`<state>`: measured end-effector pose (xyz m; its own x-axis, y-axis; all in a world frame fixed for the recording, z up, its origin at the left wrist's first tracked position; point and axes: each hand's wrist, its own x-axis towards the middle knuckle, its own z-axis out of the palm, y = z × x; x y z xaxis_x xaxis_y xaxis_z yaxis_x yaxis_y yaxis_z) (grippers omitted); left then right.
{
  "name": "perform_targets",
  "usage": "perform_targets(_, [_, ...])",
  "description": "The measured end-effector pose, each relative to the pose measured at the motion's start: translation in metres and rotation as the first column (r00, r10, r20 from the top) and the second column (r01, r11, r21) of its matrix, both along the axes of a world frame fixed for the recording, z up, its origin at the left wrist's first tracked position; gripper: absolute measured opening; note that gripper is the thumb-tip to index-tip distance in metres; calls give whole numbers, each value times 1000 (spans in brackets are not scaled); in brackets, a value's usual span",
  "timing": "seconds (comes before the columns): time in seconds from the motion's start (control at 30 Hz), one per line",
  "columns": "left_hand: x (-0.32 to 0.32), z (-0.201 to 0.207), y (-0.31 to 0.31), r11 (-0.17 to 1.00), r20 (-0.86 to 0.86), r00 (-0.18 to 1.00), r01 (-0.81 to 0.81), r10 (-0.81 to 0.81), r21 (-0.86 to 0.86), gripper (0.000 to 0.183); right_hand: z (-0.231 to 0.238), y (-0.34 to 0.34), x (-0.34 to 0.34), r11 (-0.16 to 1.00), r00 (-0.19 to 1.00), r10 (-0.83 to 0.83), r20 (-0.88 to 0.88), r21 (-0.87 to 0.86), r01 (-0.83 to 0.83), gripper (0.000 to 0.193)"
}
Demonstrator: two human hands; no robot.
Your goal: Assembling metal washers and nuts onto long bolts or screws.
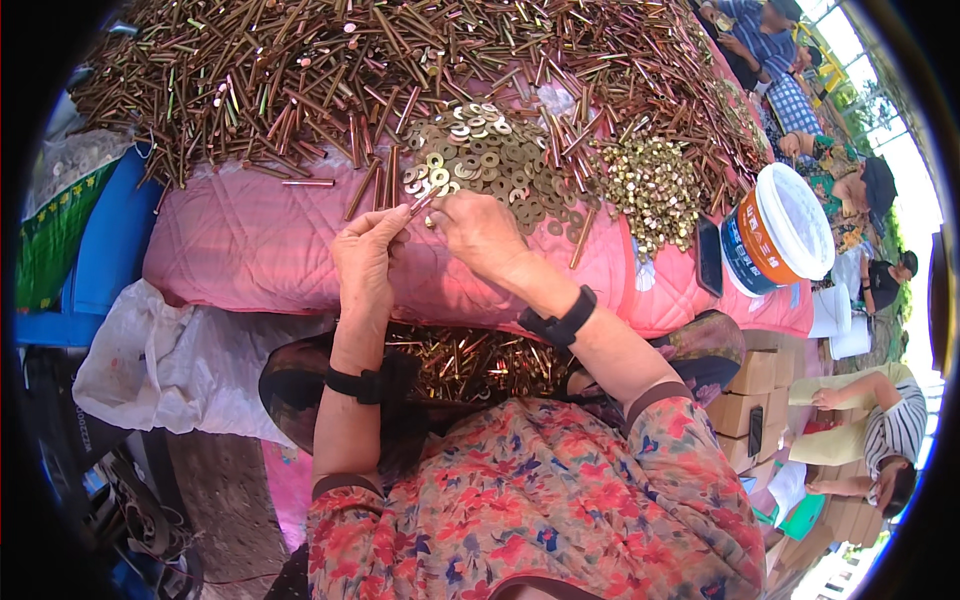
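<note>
My left hand (365, 258) is closed, thumb and fingers pinching a thin coppery bolt (421, 205) that slants up to the right. My right hand (482, 238) is closed too, its fingertips at the bolt's upper end. A small brassy piece that looks like a nut (430, 222) shows under those fingertips; the bent fingers partly hide it. Just beyond my hands lies a heap of flat brass-coloured washers (500, 170). To its right is a pile of small brassy nuts (650, 190). Many loose bolts (280, 70) cover the far part of the pink quilted cloth (240, 240).
A white bucket (770, 230) with an orange and blue label stands at the right, beside a dark phone (708, 257). More bolts (480, 365) lie below the table's near edge. A white sack (190, 360) hangs at the left. Several people sit along the right.
</note>
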<state>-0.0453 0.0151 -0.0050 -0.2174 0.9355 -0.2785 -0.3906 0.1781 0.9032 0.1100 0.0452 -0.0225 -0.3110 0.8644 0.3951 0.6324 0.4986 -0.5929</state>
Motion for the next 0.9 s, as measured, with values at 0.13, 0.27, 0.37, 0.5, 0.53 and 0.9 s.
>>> perform_targets(0.13, [-7, 1, 2, 998, 37, 998, -44, 43, 32, 9, -3, 1, -22, 999, 923, -45, 381, 15, 42, 18])
perform_targets(0.27, [-7, 6, -1, 999, 136, 991, -14, 7, 49, 8, 8, -4, -11, 997, 981, 4, 192, -77, 11, 17])
perform_targets(0.37, [0, 13, -4, 998, 123, 991, 45, -50, 42, 9, 17, -8, 14, 904, 927, -130, -351, -427, -35, 14])
perform_targets(0.5, [8, 8, -6, 981, 195, 962, 178, -189, 72, 10, 38, -26, 38, 791, 587, -292, -755, -535, -296, 12])
perform_targets(0.53, [10, 9, -7, 981, 194, 962, 181, -192, 72, 10, 39, -29, 40, 841, 610, -207, -764, -458, -288, 13])
perform_targets(0.9, [33, 12, -7, 920, 236, 891, 391, -388, 39, 9, 35, -47, 64, 914, 666, -102, -738, -334, -231, 17])
